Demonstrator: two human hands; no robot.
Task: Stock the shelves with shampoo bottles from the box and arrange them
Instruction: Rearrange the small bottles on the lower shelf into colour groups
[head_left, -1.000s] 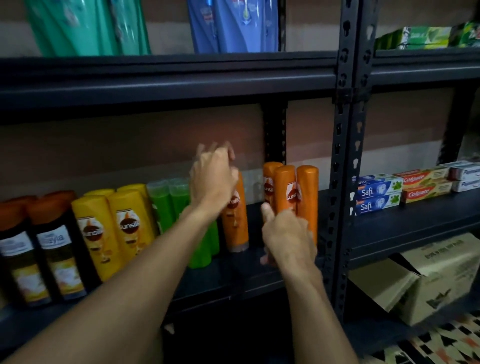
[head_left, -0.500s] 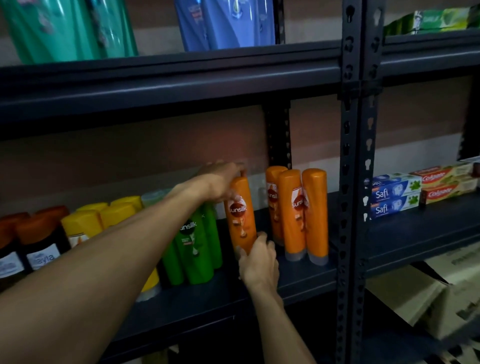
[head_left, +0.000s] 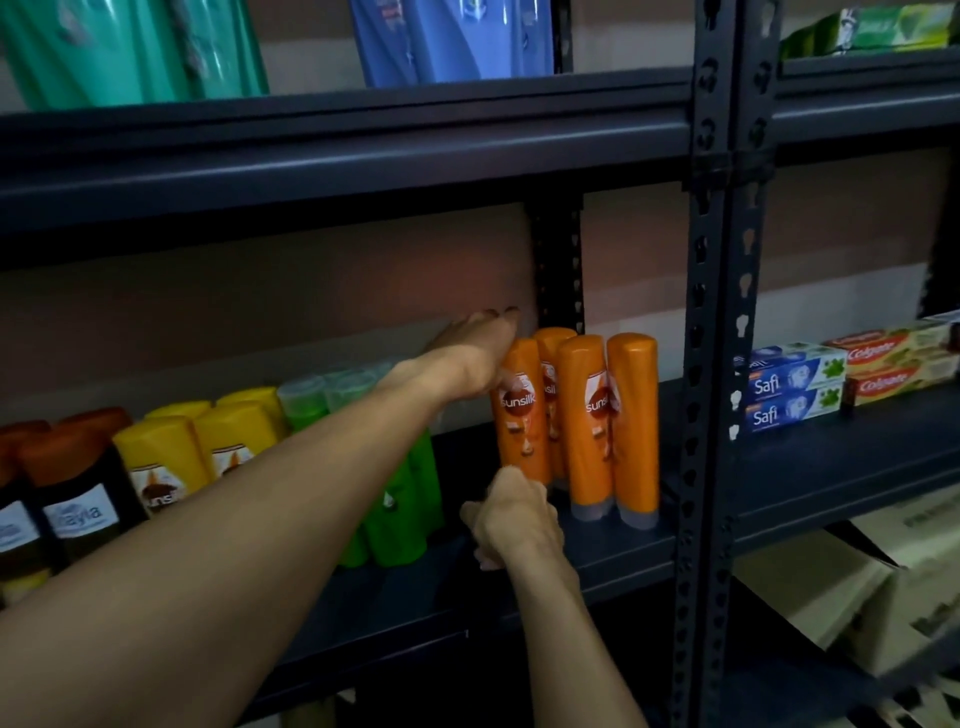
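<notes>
progress: orange bottle (head_left: 522, 415) being seated upright, touching three orange bottles (head_left: 608, 426) at the right end of the shelf (head_left: 613, 545) | left hand (head_left: 480, 353) fingers straight, on its cap | right hand (head_left: 514, 519) clamped round its base | box (head_left: 893, 587) under that shelf: flaps open, contents hidden | remaining stock unknown

Middle shelf (head_left: 597, 556), left bay.

- Headroom: an open band runs above all the caps up to the upper shelf beam (head_left: 363, 156), and a hand can pass there.
- Gap between green bottles (head_left: 400, 509) and orange bottles (head_left: 631, 426): blocked. The left hand (head_left: 478, 353) lies over the cap of the nearest orange bottle (head_left: 522, 426), and the right hand (head_left: 519, 519) is curled round its base.
- Right of the orange group: upright post (head_left: 701, 364) just beside, only a narrow slot.
- Front strip of the shelf before the orange group is bare.
- Yellow bottles (head_left: 166, 457) stand close against the green ones.
- Right bay: bare board before the toothpaste boxes (head_left: 795, 384).
</notes>
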